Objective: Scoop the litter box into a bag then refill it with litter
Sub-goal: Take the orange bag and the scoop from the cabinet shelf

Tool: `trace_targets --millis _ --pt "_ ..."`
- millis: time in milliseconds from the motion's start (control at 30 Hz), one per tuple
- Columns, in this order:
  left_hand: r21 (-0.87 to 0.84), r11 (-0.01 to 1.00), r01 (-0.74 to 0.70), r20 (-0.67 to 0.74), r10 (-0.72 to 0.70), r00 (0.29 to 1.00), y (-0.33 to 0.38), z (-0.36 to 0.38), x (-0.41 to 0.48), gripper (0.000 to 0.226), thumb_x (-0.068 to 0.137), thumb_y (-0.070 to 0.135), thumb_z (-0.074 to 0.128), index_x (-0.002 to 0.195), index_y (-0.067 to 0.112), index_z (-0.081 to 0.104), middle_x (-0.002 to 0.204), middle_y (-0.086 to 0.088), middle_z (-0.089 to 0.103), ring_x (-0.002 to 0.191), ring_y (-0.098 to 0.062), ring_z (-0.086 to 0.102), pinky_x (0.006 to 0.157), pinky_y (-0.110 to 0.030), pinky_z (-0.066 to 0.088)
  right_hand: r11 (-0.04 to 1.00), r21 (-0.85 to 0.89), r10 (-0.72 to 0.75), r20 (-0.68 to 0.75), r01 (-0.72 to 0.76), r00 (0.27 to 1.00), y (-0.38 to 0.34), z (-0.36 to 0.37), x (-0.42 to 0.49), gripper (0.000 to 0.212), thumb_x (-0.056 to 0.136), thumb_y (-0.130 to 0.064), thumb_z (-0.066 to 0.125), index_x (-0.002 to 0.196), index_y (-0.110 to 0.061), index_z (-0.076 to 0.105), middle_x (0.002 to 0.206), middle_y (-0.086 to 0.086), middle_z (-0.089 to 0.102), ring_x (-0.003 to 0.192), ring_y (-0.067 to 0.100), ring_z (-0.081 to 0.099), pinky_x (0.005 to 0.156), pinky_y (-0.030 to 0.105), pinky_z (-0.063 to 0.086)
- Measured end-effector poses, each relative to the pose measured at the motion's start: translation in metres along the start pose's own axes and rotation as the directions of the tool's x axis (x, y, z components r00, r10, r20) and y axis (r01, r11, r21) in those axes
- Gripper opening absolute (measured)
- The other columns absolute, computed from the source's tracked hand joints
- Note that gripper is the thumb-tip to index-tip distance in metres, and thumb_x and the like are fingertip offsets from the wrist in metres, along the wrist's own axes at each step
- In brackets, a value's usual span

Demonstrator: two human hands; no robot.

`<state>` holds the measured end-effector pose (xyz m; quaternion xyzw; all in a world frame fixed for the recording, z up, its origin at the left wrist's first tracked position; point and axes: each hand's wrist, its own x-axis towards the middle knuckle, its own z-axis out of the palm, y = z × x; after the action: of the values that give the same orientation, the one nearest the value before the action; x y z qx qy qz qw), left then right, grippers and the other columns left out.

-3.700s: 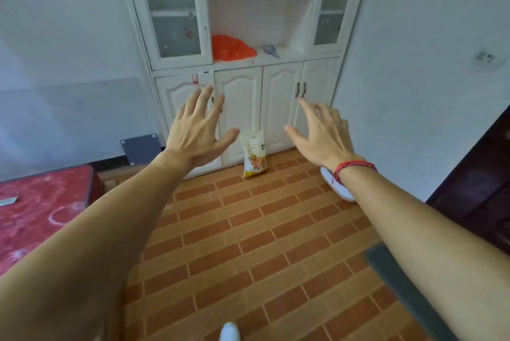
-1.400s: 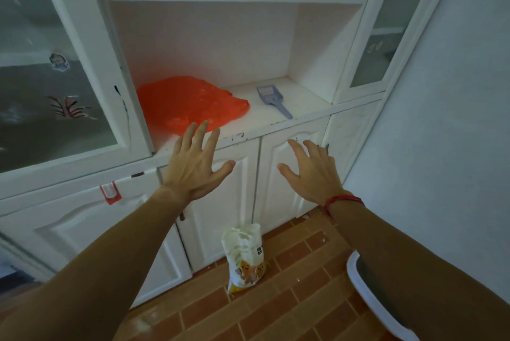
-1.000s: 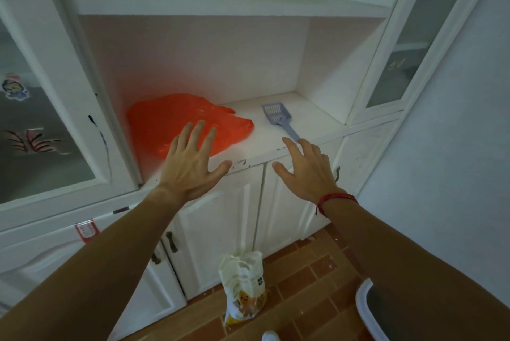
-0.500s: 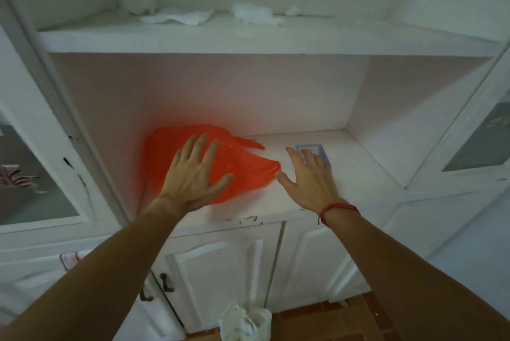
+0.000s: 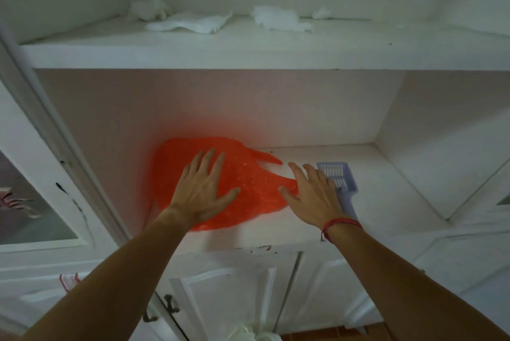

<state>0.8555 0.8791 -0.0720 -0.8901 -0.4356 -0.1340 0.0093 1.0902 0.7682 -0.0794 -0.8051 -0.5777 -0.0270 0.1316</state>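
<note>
Left hand is reaching forward with all five fingers straight and fanned, palm down, gripping nothing; it is lying over the orange bag, though whether the palm is actually touching the film cannot be told. Right hand is likewise spreading its fingers, palm down and holding nothing; a red string bracelet is circling its wrist.

The bag is lying flat beneath and around the left hand, reaching to the right hand's thumb; it is thin, glossy, crinkled plastic with an irregular outline and one pointed flap.

The scoop is lying just beside the right hand, partly hidden by its outer fingers; it is pale blue rigid plastic with a slotted rectangular head. Its long axis is running away from the person, head pointing to the back wall, handle toward the wrist.

Both are resting on a matt white shelf. Above the hands, an upper shelf is carrying crumpled white pieces; below the wrists, panelled cabinet doors are showing; far left of the left hand, a glazed door is standing.
</note>
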Motion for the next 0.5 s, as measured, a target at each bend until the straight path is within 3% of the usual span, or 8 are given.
trace_targets --millis 133,267,500 --pt "-0.005 1.0 0.005 0.065 -0.005 0.998 -0.002 0.009 0.017 0.112 0.072 0.086 0.036 0.157 0.021 0.002 0.164 -0.01 0.002 0.15 -0.033 0.002 0.119 -0.051 0.014 1.0 -0.017 0.018 -0.001 -0.018 1.0 0.007 0.006 0.009 0.066 0.095 -0.059 0.038 0.15 -0.026 0.025 0.152 0.013 0.033 0.137 0.032 0.034 0.109 0.05 0.03" --pt "-0.002 0.999 0.04 0.155 -0.04 0.987 -0.002 0.022 0.034 0.134 0.06 0.089 0.054 0.155 0.021 -0.011 0.163 -0.013 -0.008 0.15 -0.034 -0.006 0.119 -0.054 0.009 0.987 -0.059 0.148 -0.021 -0.149 0.989 0.036 0.014 0.014 0.068 0.093 -0.06 0.041 0.148 -0.023 0.03 0.148 0.017 0.039 0.135 0.035 0.038 0.107 0.052 0.036" --pt "-0.015 0.995 0.098 0.251 -0.092 0.964 -0.004 0.047 0.05 0.143 0.053 0.084 0.067 0.154 0.022 -0.014 0.162 -0.017 0.009 0.148 -0.037 0.013 0.118 -0.054 0.017 0.896 -0.049 0.438 -0.054 -0.441 0.897 0.089 0.019 0.005 0.065 0.085 -0.047 0.06 0.134 -0.008 0.042 0.115 0.02 0.053 0.104 0.035 0.05 0.083 0.042 0.046"
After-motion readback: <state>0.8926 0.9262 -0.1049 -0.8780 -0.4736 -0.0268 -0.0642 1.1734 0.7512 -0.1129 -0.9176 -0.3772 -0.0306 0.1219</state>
